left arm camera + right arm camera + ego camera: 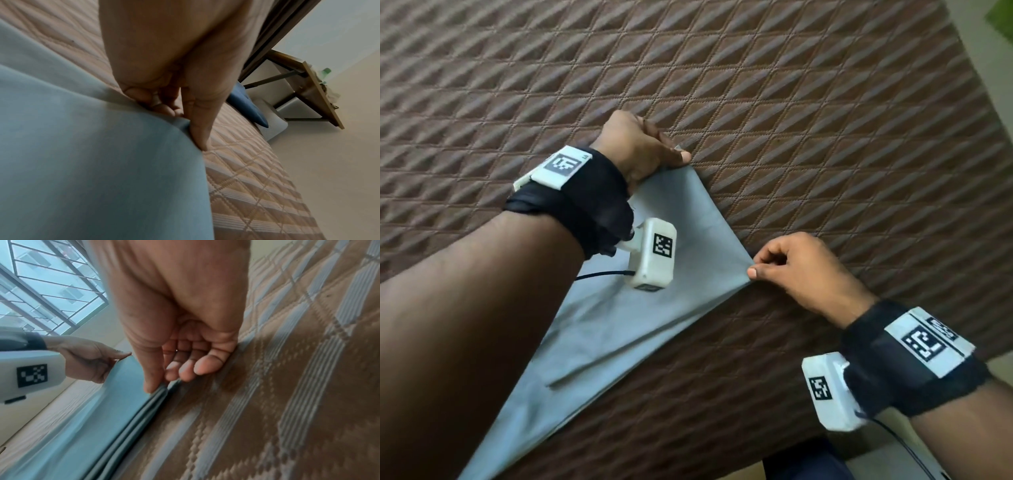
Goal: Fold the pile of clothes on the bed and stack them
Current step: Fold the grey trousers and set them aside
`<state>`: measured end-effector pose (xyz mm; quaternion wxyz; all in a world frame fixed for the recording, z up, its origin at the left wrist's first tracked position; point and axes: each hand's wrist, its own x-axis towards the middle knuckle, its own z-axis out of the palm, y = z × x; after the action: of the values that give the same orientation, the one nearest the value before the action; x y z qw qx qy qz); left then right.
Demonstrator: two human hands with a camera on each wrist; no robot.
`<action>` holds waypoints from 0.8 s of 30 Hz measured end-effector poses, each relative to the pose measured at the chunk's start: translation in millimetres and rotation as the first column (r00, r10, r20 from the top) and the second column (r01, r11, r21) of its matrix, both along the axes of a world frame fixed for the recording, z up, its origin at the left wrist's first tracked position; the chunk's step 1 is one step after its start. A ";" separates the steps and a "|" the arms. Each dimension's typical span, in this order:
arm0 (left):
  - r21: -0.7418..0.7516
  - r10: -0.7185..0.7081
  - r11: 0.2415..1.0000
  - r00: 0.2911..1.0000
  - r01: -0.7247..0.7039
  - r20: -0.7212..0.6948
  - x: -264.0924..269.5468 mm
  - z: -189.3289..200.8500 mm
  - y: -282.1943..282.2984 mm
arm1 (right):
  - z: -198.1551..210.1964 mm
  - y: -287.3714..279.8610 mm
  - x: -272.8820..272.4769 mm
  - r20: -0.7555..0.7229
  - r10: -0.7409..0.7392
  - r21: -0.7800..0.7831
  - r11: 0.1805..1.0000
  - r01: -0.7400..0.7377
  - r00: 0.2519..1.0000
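Head view: both hands pinch grey garment corners; no legible writing.

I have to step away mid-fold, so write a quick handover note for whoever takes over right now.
Left hand: pinches the far corner of the grey garment.
Right hand: pinches the near corner of the same edge.
The garment lies on the brown quilted bedspread, stretched between both hands; layered edges show in the right wrist view.
Done: garment partly folded.
Left: finish the fold and stack it. No pile or stack is in view.
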<state>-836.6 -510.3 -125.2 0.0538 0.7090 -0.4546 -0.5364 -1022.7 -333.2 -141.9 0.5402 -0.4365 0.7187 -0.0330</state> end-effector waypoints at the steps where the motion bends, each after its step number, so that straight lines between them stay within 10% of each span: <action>1: -0.011 0.029 0.999 0.999 -0.030 -0.020 -0.3 -1.2 2.3 | 0.6 -1.0 -1.8 0.013 -0.006 0.018 1.000 0.006 1.000; 24: -0.053 0.013 0.998 0.997 -0.017 -0.077 0.5 -2.6 6.8 | 10.1 -4.7 -5.3 0.072 -0.077 0.175 0.983 0.063 0.994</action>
<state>-836.1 -503.5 -127.8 0.0940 0.6896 -0.4611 -0.5505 -1028.1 -338.0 -131.9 0.6022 -0.3610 0.7120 -0.0070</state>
